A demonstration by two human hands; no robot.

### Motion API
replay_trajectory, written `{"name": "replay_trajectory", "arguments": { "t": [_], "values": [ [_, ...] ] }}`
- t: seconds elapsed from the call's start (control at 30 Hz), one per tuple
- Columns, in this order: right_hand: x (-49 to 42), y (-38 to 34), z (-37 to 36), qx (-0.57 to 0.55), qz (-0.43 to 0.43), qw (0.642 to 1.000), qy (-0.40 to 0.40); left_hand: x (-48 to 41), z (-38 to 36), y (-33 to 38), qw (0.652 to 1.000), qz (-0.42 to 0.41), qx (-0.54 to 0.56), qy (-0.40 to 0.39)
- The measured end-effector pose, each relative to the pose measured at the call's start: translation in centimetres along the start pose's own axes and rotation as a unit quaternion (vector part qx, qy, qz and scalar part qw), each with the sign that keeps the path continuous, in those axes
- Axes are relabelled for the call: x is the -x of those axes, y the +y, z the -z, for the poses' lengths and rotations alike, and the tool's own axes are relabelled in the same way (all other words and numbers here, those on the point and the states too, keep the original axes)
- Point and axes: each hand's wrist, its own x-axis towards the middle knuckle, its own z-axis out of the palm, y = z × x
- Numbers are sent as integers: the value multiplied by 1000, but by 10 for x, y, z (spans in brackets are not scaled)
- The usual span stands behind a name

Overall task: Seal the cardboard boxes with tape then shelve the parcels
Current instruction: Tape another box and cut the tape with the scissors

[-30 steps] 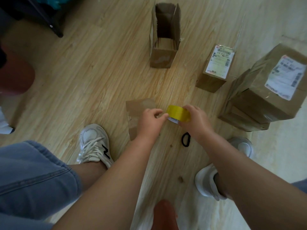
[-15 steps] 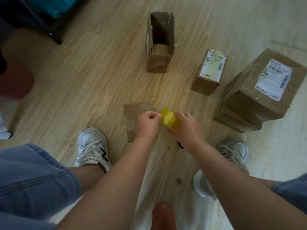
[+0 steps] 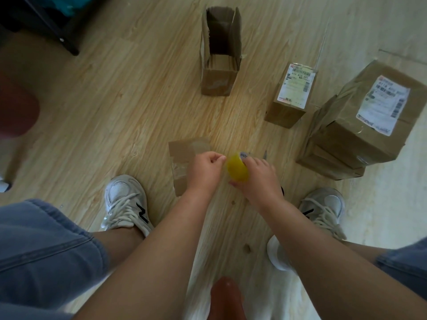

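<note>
Gripping yellow tape roll [image 3: 238, 168] in our right hand [image 3: 258, 181]; left hand [image 3: 204, 170] pinched its edge.
Risk: we judged the end might slip and re-stick.

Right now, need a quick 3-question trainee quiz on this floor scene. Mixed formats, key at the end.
1. True or false: the tall brown cardboard box at the far side of the wooden floor stands with its top flaps open.
2. What are the left hand and right hand working on? A) yellow roll of packing tape B) a marker pen C) a loose paper label
3. How many cardboard boxes show a white shipping label on top?

Key: 1 true. 2 A: the right hand grips the roll and the left pinches at its edge. 3 two: the small upright labelled box and the large labelled box atop the pile.
</note>
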Motion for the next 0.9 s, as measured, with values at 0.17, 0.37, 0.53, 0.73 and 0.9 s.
{"name": "replay_trajectory", "arguments": {
  "t": [0.17, 0.37, 0.53, 0.73, 0.9],
  "values": [
    [8, 6, -4, -41, 11, 998, -44, -8, 4, -6, 997, -40, -64, 18],
    [2, 15, -4, 29, 7, 999, -13, 5, 4, -9, 980, -73, -183, 39],
    [-1, 47, -10, 62, -44, 995, -62, 2, 22, -27, 960, -85, -237, 119],
    [0, 51, -14, 70, -105, 988, -91, 1, 39, -45, 980, 117, -107, 123],
    [-3, 9, -1, 0, -104, 994, -16, -3, 46, -54, 973, 210, 99, 19]
  ]
}}
